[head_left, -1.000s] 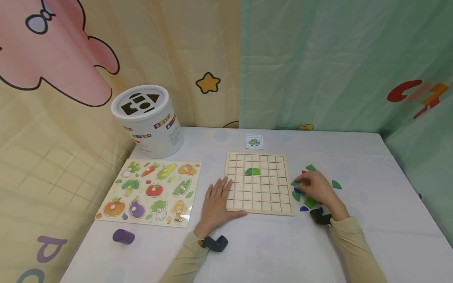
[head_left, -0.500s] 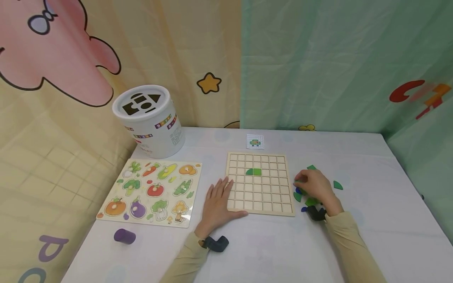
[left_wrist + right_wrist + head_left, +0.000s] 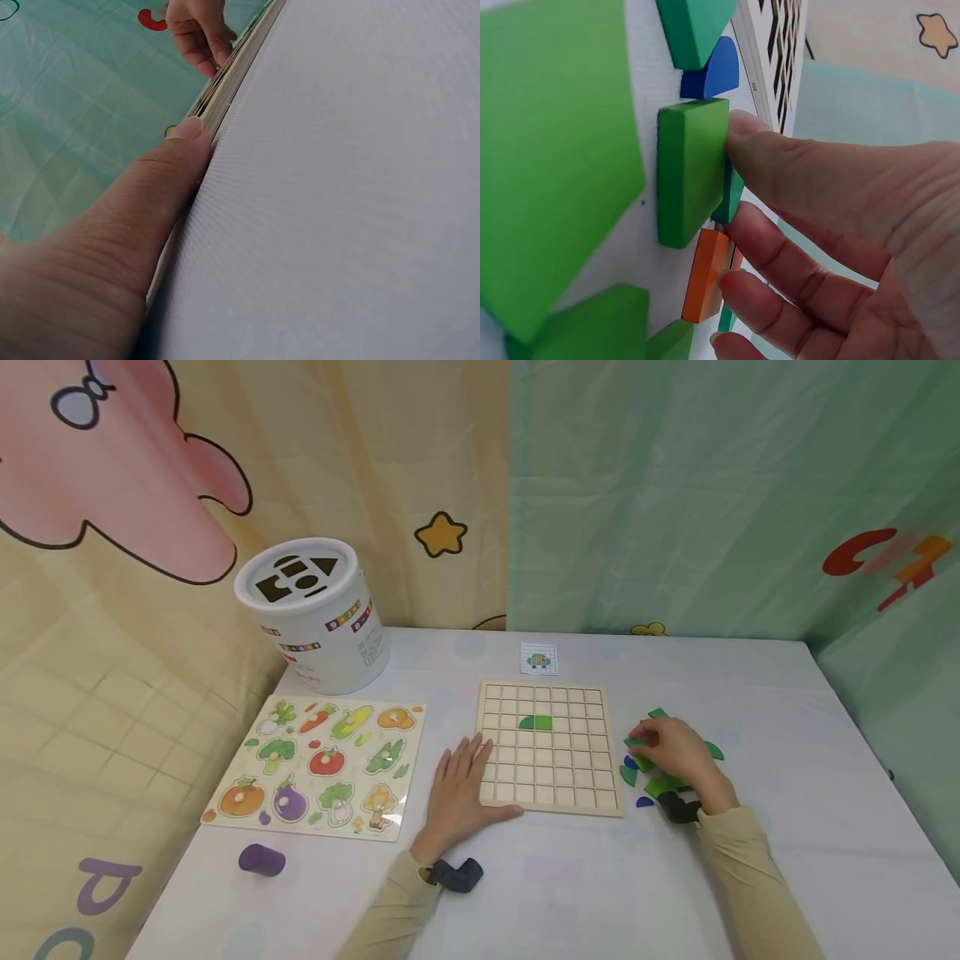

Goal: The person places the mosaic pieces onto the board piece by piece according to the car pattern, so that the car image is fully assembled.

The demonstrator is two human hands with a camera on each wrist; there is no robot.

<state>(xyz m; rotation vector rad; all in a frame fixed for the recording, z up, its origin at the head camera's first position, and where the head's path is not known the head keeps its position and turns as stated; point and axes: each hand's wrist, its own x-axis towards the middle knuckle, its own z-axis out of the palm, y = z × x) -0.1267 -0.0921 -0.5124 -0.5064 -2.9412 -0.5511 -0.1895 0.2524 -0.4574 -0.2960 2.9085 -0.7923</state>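
My left hand lies spread at the lower left corner of the wooden grid board. Its fingers rest over the left edge, and its thumb lies along the front edge. Two pieces sit side by side on the grid: a dark green quarter-round and a light green square. Right of the board, my right hand pinches a small dark green piece between thumb and index finger. Under and around that hand lie a green square, a blue half-round and an orange piece.
Behind the board lies a small picture card with a green turtle-like figure. To the left are a vegetable peg puzzle, a white bucket with a shape-hole lid, and a purple cylinder. Curtains hang behind the table.
My right hand has shifted slightly away from the board's edge, with the dark green piece at its fingertips. A light green piece beneath it now shows. The left hand has stayed in place.
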